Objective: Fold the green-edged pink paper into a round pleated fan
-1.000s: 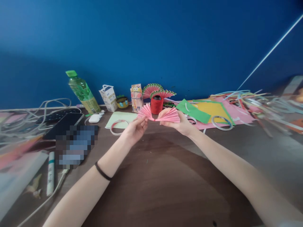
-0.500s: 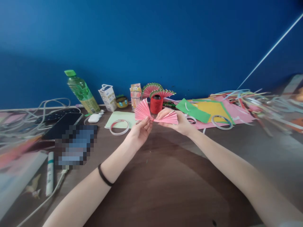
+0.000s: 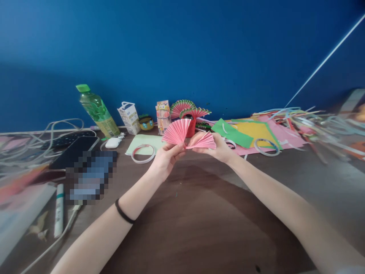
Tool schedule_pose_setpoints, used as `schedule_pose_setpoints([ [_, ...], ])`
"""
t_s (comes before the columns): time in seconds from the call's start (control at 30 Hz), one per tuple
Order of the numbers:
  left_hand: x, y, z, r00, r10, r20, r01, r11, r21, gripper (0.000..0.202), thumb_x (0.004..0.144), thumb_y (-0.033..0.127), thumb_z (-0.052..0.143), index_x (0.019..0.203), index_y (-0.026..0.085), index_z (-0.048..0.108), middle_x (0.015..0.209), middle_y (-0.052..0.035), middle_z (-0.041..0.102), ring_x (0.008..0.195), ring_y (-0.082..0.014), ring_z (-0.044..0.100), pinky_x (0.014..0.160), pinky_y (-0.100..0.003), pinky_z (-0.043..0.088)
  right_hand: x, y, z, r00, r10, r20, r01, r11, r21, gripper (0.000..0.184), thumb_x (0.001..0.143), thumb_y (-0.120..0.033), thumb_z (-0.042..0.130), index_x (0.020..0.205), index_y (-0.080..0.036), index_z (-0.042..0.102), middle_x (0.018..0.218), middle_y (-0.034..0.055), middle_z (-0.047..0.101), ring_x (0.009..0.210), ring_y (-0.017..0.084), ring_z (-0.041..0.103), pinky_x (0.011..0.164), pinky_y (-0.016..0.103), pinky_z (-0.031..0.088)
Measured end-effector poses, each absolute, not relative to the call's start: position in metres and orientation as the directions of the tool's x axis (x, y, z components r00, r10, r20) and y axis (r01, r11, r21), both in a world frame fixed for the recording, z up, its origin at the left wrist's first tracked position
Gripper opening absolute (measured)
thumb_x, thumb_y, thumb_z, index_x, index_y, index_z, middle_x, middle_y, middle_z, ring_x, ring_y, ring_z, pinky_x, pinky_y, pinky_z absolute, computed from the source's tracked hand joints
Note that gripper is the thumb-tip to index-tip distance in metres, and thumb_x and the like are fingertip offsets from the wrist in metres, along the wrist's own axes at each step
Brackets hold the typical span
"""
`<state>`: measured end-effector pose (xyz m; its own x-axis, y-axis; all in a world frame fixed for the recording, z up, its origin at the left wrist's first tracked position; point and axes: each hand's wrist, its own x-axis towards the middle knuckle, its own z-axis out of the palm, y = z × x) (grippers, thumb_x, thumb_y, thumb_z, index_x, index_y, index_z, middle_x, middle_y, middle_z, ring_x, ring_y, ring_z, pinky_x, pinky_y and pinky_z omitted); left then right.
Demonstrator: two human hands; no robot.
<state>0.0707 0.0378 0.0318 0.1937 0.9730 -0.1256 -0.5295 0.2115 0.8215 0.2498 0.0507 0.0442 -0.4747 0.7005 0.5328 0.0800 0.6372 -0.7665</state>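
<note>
A pink pleated paper fan [image 3: 176, 132] is held up above the table, pinched in at its middle and spread into two halves like a bow. My left hand [image 3: 169, 158] grips it near the middle, under the left half. Around the right half, my right hand [image 3: 219, 149] is closed, its fingers partly behind the pleats. Just behind the paper stands a red round container [image 3: 191, 128], partly hidden. Two pleated fans with green edges [image 3: 183, 108] rest behind that.
At the left are a green-capped bottle [image 3: 98, 112], a carton [image 3: 129, 118], a phone [image 3: 92, 175] and a marker [image 3: 59, 211]. Tape rolls [image 3: 143, 154] lie at mid-table. Coloured paper sheets [image 3: 232, 133] and a heap of thin strips [image 3: 308, 121] spread to the right.
The left half of the pink fan has opened wider and leans further right, over the red container. My left hand has shifted slightly right with it.
</note>
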Motion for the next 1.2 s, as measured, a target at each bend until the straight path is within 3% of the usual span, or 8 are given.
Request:
schedule_pose_setpoints([
  [0.4,0.0716,0.0347,0.0298,0.212,0.977,-0.017,-0.408,0.104,0.907,0.018,0.059,0.022,0.076,0.072,0.011,0.069,0.073,-0.0042,0.07,0.066,-0.0108,0.063,0.069,-0.023,0.05,0.251,0.0495,0.045,-0.461,0.738,0.492,0.114,0.599,-0.792,0.02,0.069,-0.033,0.07,0.083,-0.018,0.068,0.092,0.005,0.067,0.087,0.02,0.062,0.083,0.035,0.049],
  [0.93,0.0722,0.0361,0.0286,0.19,0.981,0.028,-0.426,0.057,0.903,0.021,0.056,0.024,0.077,0.07,0.011,0.068,0.069,-0.0031,0.069,0.064,-0.0104,0.062,0.071,-0.023,0.05,0.2497,0.0501,0.0423,-0.413,0.749,0.518,0.126,0.611,-0.782,0.033,0.067,-0.037,0.071,0.094,-0.019,0.066,0.101,0.006,0.066,0.095,0.021,0.061,0.089,0.037,0.047],
  [1.07,0.0725,0.0365,0.0266,0.141,0.989,0.047,-0.413,0.016,0.911,0.021,0.056,0.026,0.076,0.069,0.012,0.068,0.068,-0.0024,0.068,0.064,-0.0104,0.061,0.07,-0.024,0.049,0.2485,0.0501,0.0437,-0.364,0.771,0.522,0.159,0.604,-0.781,0.045,0.065,-0.036,0.073,0.104,-0.02,0.06,0.106,0.0062,0.063,0.1,0.021,0.058,0.09,0.036,0.045],
  [1.13,0.0725,0.0363,0.0257,0.124,0.99,0.064,-0.408,-0.008,0.913,0.02,0.058,0.026,0.076,0.07,0.012,0.068,0.07,-0.0025,0.069,0.064,-0.0105,0.061,0.071,-0.024,0.049,0.2469,0.0512,0.0415,-0.302,0.8,0.518,0.148,0.577,-0.803,0.047,0.062,-0.033,0.076,0.103,-0.021,0.058,0.099,0.0043,0.064,0.092,0.018,0.06,0.085,0.033,0.048],
  [1.2,0.0723,0.0363,0.0246,0.093,0.993,0.078,-0.4,-0.035,0.916,0.021,0.058,0.027,0.075,0.071,0.012,0.068,0.07,-0.0026,0.069,0.065,-0.011,0.061,0.072,-0.024,0.048,0.2446,0.0524,0.0385,-0.266,0.84,0.474,0.096,0.512,-0.854,0.037,0.062,-0.032,0.076,0.092,-0.019,0.057,0.079,0.0003,0.063,0.069,0.014,0.059,0.068,0.029,0.051],
])
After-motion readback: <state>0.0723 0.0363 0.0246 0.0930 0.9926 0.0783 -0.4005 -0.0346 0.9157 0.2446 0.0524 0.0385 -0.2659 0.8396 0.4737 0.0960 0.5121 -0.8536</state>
